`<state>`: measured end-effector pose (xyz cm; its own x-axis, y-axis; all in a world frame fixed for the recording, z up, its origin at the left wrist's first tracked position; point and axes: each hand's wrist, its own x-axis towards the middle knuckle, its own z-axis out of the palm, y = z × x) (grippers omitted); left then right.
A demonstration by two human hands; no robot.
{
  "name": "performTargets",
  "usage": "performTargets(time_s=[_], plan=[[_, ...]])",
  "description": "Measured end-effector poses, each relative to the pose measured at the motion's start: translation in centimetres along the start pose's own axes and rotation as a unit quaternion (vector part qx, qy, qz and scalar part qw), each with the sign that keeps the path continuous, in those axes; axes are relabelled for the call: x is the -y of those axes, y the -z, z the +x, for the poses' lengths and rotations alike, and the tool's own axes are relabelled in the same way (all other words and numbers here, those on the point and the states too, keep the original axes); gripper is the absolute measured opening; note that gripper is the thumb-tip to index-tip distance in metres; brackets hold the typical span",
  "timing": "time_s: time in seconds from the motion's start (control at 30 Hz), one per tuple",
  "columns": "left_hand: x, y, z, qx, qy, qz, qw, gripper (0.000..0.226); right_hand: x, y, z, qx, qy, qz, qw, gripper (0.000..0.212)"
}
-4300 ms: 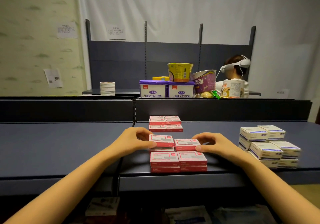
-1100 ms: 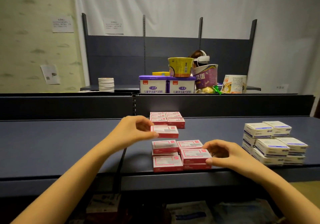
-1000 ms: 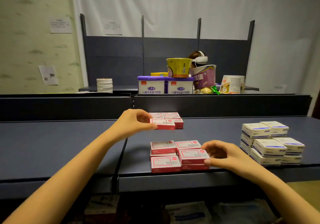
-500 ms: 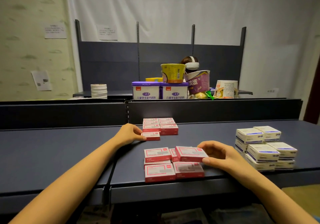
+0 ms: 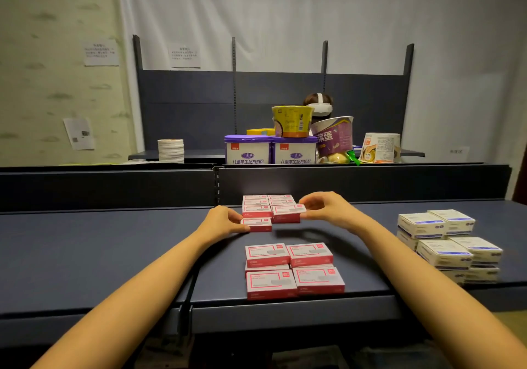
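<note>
Small red-and-white boxes lie in two groups on the dark shelf point(image 5: 85, 254). The far group point(image 5: 268, 201) sits against the back panel; the near stack point(image 5: 291, 271) is by the front edge. My left hand point(image 5: 225, 223) grips one red box point(image 5: 256, 224) that lies on the shelf just in front of the far group. My right hand point(image 5: 325, 207) pinches another red box point(image 5: 288, 209) by its right end, on or just above the far group's right front stack.
Stacked white-and-blue boxes point(image 5: 447, 243) stand at the right of the shelf. Behind the back panel are two purple-lidded tubs point(image 5: 271, 150), instant noodle cups point(image 5: 291, 120), a stack of tape rolls point(image 5: 171, 150) and a person wearing a headset point(image 5: 318, 106).
My right hand lifted a red box from the near stack and carried it back to the far group. My left hand stays on the box it set down in front of that group.
</note>
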<state>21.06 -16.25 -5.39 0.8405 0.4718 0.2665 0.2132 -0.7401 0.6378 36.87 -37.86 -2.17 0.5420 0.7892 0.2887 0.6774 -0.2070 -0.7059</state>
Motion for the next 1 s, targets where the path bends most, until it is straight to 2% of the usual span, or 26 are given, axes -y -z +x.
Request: performTargets(time_s=[0.2, 0.33, 0.63, 0.73, 0.83, 0.93, 1.0], plan=[[0.0, 0.1, 0.2, 0.005, -0.002, 0.01, 1.0, 0.032, -1.8, -1.8, 1.5, 0.046, -0.053, -0.086, 0.994, 0.032], [0.0, -0.1, 0.1, 0.004, -0.001, 0.013, 1.0, 0.032, -2.3, -2.4, 2.0, 0.032, -0.061, -0.096, 0.993, 0.036], [-0.3, -0.3, 0.0, -0.004, 0.001, 0.037, 0.999, 0.033, -2.2, -2.5, 1.5, 0.021, -0.063, -0.084, 0.994, 0.037], [-0.9, 0.3, -0.8, -0.012, -0.002, 0.049, 0.999, 0.038, -1.4, -1.8, 0.4, 0.008, -0.061, -0.052, 0.997, 0.04], [-1.7, 1.1, -2.1, -0.026, -0.017, 0.016, 0.999, 0.04, -0.1, -0.8, -1.7, -0.014, -0.039, 0.002, 0.999, 0.033], [-2.5, 1.6, -4.4, 0.009, -0.038, -0.013, 0.999, 0.039, 0.4, 0.1, -4.7, 0.035, -0.012, 0.041, 0.998, 0.024], [-2.8, 1.7, -6.1, 0.039, -0.046, -0.023, 0.998, 0.036, 0.4, 0.6, -6.6, 0.086, -0.004, 0.03, 0.996, 0.027]])
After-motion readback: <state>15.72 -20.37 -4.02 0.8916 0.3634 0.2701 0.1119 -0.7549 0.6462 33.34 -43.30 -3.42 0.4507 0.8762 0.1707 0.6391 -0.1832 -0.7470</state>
